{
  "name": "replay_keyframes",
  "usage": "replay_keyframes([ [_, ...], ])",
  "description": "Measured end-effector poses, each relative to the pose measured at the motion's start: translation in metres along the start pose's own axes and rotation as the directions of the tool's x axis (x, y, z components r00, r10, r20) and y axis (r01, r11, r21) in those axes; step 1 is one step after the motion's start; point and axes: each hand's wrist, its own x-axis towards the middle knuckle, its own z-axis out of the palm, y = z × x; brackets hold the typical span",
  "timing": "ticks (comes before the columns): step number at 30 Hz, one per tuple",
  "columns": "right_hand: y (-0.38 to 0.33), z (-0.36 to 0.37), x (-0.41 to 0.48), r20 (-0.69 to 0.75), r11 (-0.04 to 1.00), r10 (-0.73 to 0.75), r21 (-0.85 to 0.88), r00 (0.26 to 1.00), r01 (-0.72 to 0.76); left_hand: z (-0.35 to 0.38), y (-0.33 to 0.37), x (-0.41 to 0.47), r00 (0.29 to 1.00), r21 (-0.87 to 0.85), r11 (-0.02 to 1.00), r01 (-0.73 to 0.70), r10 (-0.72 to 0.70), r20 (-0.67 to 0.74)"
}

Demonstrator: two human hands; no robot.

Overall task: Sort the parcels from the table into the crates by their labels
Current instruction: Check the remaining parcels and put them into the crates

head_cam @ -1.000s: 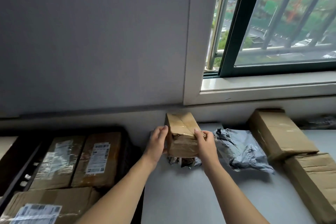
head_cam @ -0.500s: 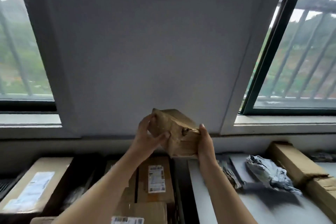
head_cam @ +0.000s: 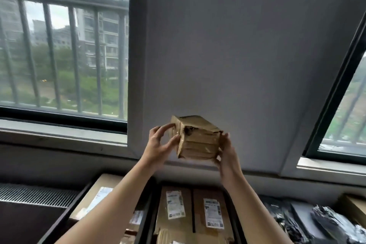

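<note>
Holding the small brown tape-wrapped cardboard parcel (head_cam: 198, 138) up before the grey wall, above the dark crates (head_cam: 148, 222), with left hand (head_cam: 158, 145) fingers pinching one end and right hand (head_cam: 226, 153) fingers curled round the other, turn it slowly to find a label, as none shows here.

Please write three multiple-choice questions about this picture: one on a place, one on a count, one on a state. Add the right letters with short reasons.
1. Where is the small brown parcel? A. in a crate B. raised before the grey wall C. on the windowsill
2. How many hands hold it? A. none B. one C. two
3. Its near corner is: A. torn B. intact C. labelled
1 B: it hangs above the crates. 2 C: left hand and right hand grip its sides. 3 A: a dark hole shows.
</note>
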Motion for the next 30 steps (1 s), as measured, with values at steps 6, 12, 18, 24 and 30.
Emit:
replay_keyframes([
  [6, -0.003, 0.033, 0.008, 0.159, 0.886, -0.334, -0.284, 0.929, 0.367, -0.021, 0.015, 0.002, 0.979, -0.491, 0.852, 0.181, -0.109, 0.172],
  [12, -0.018, 0.039, 0.009, 0.139, 0.904, -0.198, -0.356, 0.97, 0.235, -0.033, 0.022, 0.01, 0.991, -0.628, 0.774, 0.085, 0.0, 0.135],
  [18, -0.031, 0.045, 0.01, 0.183, 0.942, -0.233, -0.203, 0.955, 0.268, -0.035, 0.033, 0.015, 0.987, -0.676, 0.729, 0.108, 0.004, 0.163],
  [24, -0.051, 0.044, -0.005, 0.056, 0.874, -0.428, -0.228, 0.902, 0.429, -0.039, 0.048, 0.024, 0.984, -0.348, 0.929, -0.126, 0.072, -0.165],
  [30, -0.059, 0.053, -0.015, -0.001, 0.797, -0.546, -0.31, 0.838, 0.519, -0.04, 0.06, 0.019, 0.986, -0.31, 0.95, -0.032, 0.081, 0.147],
])
